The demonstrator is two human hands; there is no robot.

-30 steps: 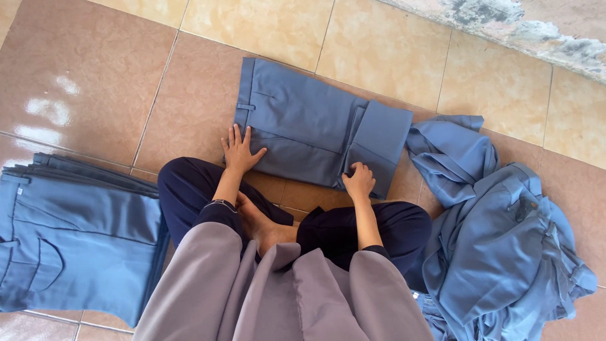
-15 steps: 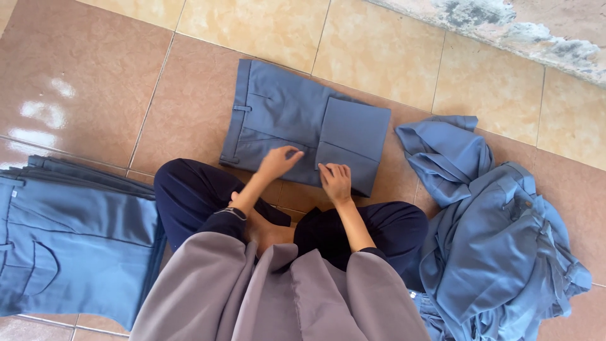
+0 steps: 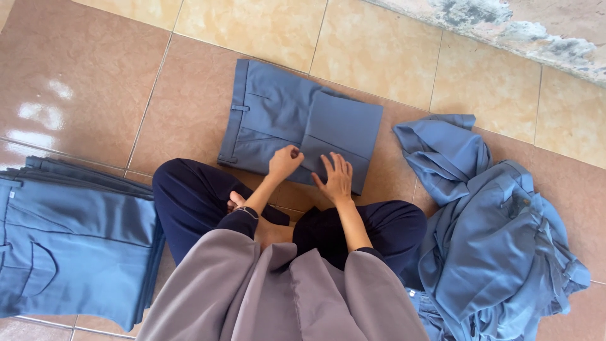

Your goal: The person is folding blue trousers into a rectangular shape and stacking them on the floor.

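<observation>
Where left hand [image 3: 285,161] curls (fingertips hidden); folded trousers [image 3: 297,123] | stack [image 3: 76,240] cropped

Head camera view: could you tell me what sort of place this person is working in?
Probably a home or small workshop floor: glossy floor tiles, a worn wall base, a folded stack of trousers and an unfolded heap, both hands on folded trousers.
</observation>
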